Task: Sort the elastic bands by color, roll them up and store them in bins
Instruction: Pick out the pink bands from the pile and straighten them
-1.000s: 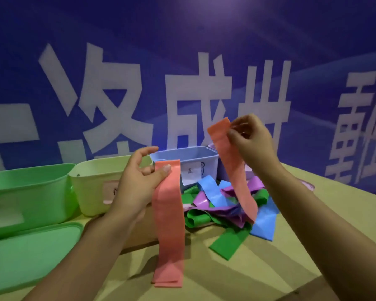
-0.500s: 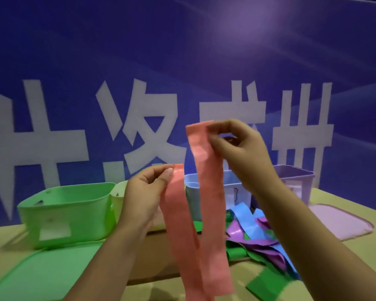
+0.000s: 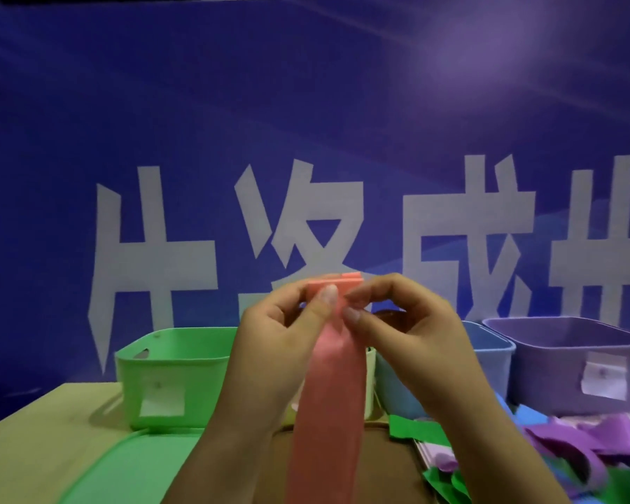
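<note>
Pinching the matched top ends of the long salmon-pink flat elastic band [image 3: 337, 361], left hand [image 3: 281, 343] and right hand [image 3: 411, 343] both curled tight on it, the rest hanging below the fingertips. Risking the 2 ends slipping askew and skewing the roll. Showing white characters on the blue backdrop banner [image 3: 306, 121] beyond the fingers, "成" legible; bin labels unreadable.

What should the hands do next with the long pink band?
Probably start rolling it down from the top. Both the left hand and the right hand pinch the pink band where its two ends meet, and the rest hangs straight, unrolled. No bin holds it yet.
</note>
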### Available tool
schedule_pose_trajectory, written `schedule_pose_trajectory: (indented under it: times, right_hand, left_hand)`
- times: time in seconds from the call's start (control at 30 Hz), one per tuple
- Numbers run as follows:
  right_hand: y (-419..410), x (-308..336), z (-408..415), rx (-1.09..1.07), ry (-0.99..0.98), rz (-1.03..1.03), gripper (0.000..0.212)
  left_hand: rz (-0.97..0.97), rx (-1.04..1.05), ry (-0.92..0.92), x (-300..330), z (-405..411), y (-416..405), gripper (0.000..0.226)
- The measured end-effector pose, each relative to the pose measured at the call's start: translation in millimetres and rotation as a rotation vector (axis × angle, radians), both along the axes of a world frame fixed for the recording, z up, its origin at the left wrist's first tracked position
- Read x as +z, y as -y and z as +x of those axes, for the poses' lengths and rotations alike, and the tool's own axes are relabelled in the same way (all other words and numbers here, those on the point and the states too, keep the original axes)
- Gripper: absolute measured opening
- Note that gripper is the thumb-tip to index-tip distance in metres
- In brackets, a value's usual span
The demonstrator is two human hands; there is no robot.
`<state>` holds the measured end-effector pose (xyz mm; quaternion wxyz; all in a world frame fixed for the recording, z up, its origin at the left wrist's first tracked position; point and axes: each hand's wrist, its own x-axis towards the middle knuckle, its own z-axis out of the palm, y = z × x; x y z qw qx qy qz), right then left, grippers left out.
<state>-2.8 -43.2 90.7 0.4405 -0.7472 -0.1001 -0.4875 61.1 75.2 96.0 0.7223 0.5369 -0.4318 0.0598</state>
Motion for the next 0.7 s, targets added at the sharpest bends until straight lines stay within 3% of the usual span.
schedule_pose_trajectory:
  times: [0.17,0.37,0.63,0.7]
  right_hand:
    - [3,-2,-4,0.028,0.090,0.127,0.020]
    - [8,-3,-8,-0.029,0.112,0.046,0.015]
    - [10,-4,-13,-0.077,0.125,0.046,0.010]
    - [10,-4,-14,0.005,0.107,0.109,0.010]
  left_hand:
    - [-0.012,-0.005,0.044,1,-5,2,0.032]
    - [-0.008,-0.039,0.076,-1,-10,1,0.018]
    - [-0.019,-0.084,0.083,1,-17,1,0.025]
    - [-0.033,-0.099,0.057,0,-17,1,0.028]
